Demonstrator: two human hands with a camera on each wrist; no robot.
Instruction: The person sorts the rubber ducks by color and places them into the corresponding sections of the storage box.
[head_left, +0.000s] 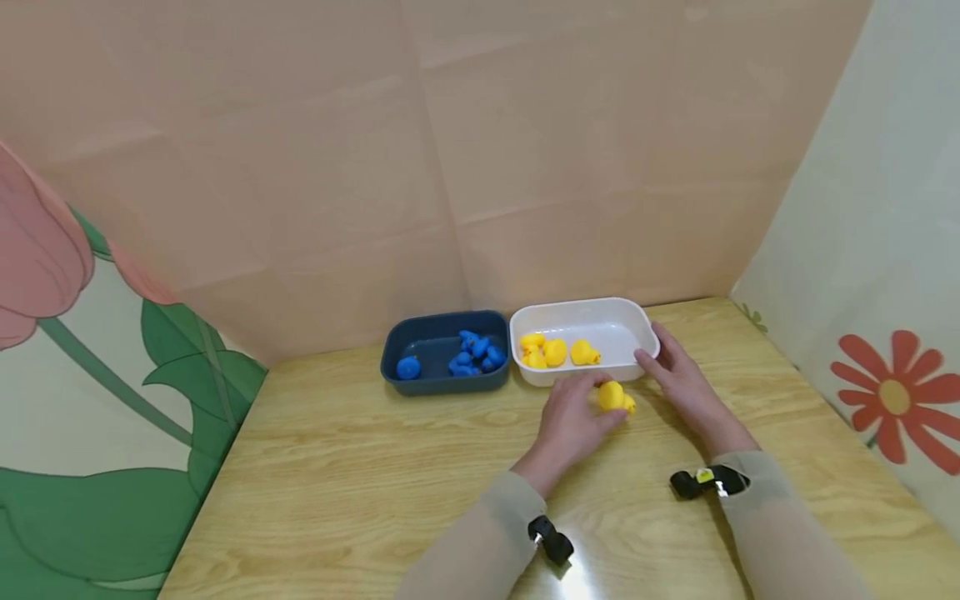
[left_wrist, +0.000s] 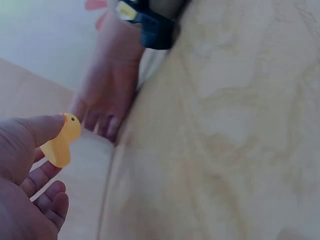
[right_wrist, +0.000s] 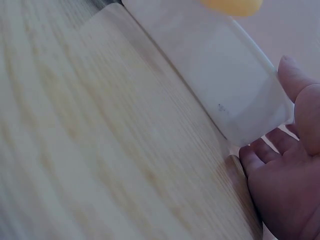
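A small yellow rubber duck [head_left: 612,397] is pinched between the thumb and fingers of my left hand [head_left: 572,421], just in front of the white tray [head_left: 577,377]. In the left wrist view the duck [left_wrist: 65,142] shows its eye and orange beak beside the thumb. My right hand [head_left: 684,382] holds the right end of the white tray, thumb at the rim and fingers along the outer side. Several yellow ducks [head_left: 555,352] lie inside that tray, mostly toward its left. The right wrist view shows the tray's outer wall [right_wrist: 215,75] close to the right hand [right_wrist: 285,165].
To the left of the white tray, a dark blue tray [head_left: 444,386] holds several blue ducks [head_left: 408,367]. Both trays stand on a wooden table [head_left: 337,483] near its back edge, against a pinkish-beige backdrop [head_left: 337,208]. A wall with a painted red flower [head_left: 894,398] rises at the right.
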